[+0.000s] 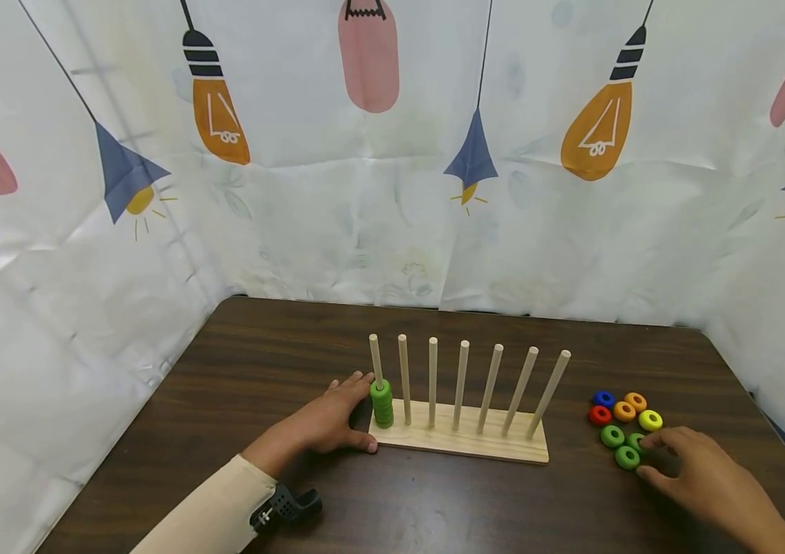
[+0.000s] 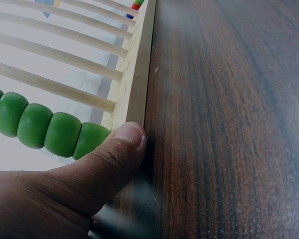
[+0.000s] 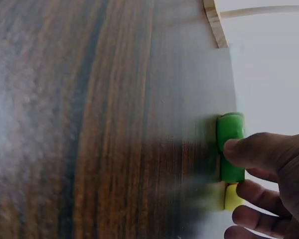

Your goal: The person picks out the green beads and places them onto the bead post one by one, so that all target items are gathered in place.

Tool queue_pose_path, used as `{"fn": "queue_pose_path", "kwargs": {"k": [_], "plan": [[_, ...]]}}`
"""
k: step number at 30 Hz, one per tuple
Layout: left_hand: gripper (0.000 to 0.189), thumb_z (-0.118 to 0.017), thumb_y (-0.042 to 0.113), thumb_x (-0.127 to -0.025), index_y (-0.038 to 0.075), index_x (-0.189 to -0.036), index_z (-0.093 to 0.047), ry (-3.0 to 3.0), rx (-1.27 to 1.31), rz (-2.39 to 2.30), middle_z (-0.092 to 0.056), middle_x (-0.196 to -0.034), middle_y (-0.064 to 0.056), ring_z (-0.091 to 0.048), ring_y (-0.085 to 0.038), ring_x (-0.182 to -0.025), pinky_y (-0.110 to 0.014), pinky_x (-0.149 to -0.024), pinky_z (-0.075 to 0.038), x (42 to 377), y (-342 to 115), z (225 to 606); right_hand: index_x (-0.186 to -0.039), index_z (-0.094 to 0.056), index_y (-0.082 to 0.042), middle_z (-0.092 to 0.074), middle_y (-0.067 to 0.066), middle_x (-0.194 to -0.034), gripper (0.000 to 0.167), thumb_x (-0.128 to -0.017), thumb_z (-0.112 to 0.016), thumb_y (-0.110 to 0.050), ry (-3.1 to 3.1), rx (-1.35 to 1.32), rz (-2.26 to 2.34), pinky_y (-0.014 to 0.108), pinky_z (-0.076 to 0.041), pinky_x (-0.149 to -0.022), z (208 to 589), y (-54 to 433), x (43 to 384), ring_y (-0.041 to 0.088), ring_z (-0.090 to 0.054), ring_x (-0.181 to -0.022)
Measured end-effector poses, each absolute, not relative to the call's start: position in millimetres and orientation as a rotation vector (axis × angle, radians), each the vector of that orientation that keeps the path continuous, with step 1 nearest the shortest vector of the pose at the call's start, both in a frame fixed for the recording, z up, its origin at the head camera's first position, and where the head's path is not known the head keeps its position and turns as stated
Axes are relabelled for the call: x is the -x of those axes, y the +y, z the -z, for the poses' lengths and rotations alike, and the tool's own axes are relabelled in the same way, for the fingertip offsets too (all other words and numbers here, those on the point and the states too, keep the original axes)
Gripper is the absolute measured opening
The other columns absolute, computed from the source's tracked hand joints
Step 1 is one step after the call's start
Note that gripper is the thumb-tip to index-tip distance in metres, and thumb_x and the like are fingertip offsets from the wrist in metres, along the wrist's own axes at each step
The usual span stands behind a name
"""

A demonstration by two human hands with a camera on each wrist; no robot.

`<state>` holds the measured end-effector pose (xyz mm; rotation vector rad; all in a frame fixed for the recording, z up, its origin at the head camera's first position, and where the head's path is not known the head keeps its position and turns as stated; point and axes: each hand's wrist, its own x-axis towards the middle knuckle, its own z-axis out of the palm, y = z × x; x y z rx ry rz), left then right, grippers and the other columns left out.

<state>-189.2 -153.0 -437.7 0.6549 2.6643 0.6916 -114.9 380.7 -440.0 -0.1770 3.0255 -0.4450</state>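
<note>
A wooden peg stand [image 1: 458,433] with several upright pegs stands on the table. Green beads [image 1: 382,404] are stacked on its leftmost peg. My left hand [image 1: 337,414] holds the stand's left end, its thumb [image 2: 122,147] against the front corner and its fingers reaching behind. At the right, my right hand [image 1: 700,469] is over loose beads. Its index fingertip is at a green bead [image 1: 635,442], while the thumb [image 3: 244,149] is spread from the index finger. Two more green beads lie beside it, one nearer the front [image 1: 627,458] and one to the left [image 1: 612,436].
Behind the green beads lie a red bead [image 1: 599,415], a blue bead [image 1: 603,398], two orange beads [image 1: 624,411] and a yellow bead [image 1: 650,419]. A printed white curtain [image 1: 392,231] hangs behind the dark wooden table [image 1: 282,331]. A black strap [image 1: 288,505] is on the left wrist.
</note>
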Motion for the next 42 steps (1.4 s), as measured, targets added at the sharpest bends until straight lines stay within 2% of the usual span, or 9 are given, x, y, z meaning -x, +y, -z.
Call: {"fn": "queue_pose_path", "kwargs": {"k": [6,14,18,22,27,33,42], "plan": [[0.105,-0.089,0.04,-0.081,0.002,-0.16,-0.031,2.663,-0.649,-0.681,-0.029,-0.165,-0.017,-0.02,-0.034,-0.154,-0.056,-0.122,-0.016,190,-153,438,-0.1,-0.071,-0.009,-0.071,0.003,-0.098,0.03,-0.079,-0.089,-0.021,3.028,0.218,0.464,0.056,-0.055,-0.076,441,383,118,0.034,-0.068,-0.092],[0.105,-0.088,0.04,-0.081,0.003,-0.16,-0.03,2.664,-0.653,-0.687,-0.029,-0.165,-0.017,-0.02,-0.034,-0.154,-0.056,-0.122,-0.016,190,-154,440,-0.097,-0.07,-0.01,-0.071,0.002,-0.094,0.024,-0.083,-0.085,-0.022,3.012,0.181,0.448,0.054,-0.056,-0.07,439,381,120,0.032,-0.068,-0.086],[0.105,-0.088,0.041,-0.081,0.002,-0.16,-0.031,2.659,-0.665,-0.694,-0.029,-0.165,-0.017,-0.02,-0.035,-0.154,-0.057,-0.122,-0.016,191,-154,441,-0.097,-0.07,-0.008,-0.071,0.001,-0.092,0.024,-0.084,-0.085,-0.022,3.012,0.167,0.449,0.051,-0.056,-0.068,439,382,120,0.027,-0.068,-0.082],[0.105,-0.088,0.04,-0.081,0.001,-0.16,-0.031,2.65,-0.673,-0.701,-0.028,-0.165,-0.018,-0.019,-0.035,-0.154,-0.057,-0.122,-0.015,191,-154,440,-0.103,-0.067,-0.003,-0.07,0.006,-0.094,0.032,-0.084,-0.084,-0.022,3.039,0.149,0.495,0.049,-0.056,-0.066,437,385,122,0.03,-0.068,-0.083],[0.105,-0.088,0.04,-0.081,0.002,-0.16,-0.031,2.657,-0.658,-0.692,-0.029,-0.165,-0.017,-0.02,-0.035,-0.154,-0.057,-0.122,-0.016,189,-154,438,-0.112,-0.065,0.002,-0.07,0.013,-0.101,0.042,-0.086,-0.083,-0.025,3.082,0.162,0.521,0.052,-0.055,-0.066,419,383,127,0.034,-0.068,-0.088],[0.106,-0.089,0.041,-0.08,0.003,-0.16,-0.032,2.663,-0.635,-0.688,-0.03,-0.165,-0.016,-0.019,-0.034,-0.154,-0.056,-0.122,-0.016,189,-153,437,-0.113,-0.068,-0.003,-0.07,0.014,-0.102,0.037,-0.087,-0.082,-0.025,3.134,0.189,0.524,0.053,-0.054,-0.065,392,373,132,0.039,-0.066,-0.091],[0.106,-0.089,0.041,-0.079,0.002,-0.16,-0.032,2.668,-0.635,-0.676,-0.03,-0.165,-0.016,-0.02,-0.033,-0.154,-0.056,-0.122,-0.016,189,-151,436,-0.115,-0.07,-0.004,-0.07,0.015,-0.108,0.037,-0.088,-0.083,-0.024,3.206,0.304,0.563,0.057,-0.051,-0.072,362,353,137,0.041,-0.063,-0.099]]}}
